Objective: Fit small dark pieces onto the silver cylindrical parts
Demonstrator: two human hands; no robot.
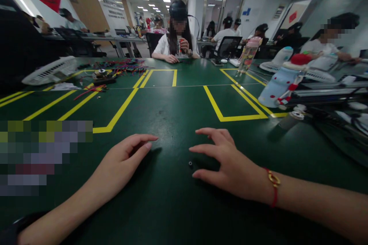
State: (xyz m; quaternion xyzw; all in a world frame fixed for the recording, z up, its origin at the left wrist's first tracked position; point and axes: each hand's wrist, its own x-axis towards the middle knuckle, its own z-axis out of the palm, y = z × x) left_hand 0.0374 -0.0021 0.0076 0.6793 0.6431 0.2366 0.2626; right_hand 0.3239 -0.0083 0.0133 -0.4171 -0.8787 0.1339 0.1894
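On the dark green table (172,183) lies a tiny dark piece with a pale round centre (190,164); it looks like a small nut or ring, too small to name surely. My right hand (221,160) is spread around it, thumb and index finger apart, and does not grip it. A red cord bracelet with a gold ring circles that wrist. My left hand (126,160) hovers low over the table to the left, fingers stretched forward and the thumb a little below them. Nothing shows between its fingertips.
Yellow tape (244,118) marks the table. At right stand a light-blue bottle (273,84), a small canister (290,119) and dark cables (330,122). Wires (126,67) and a white fan (51,71) lie far left. A person (176,42) sits opposite, holding something orange.
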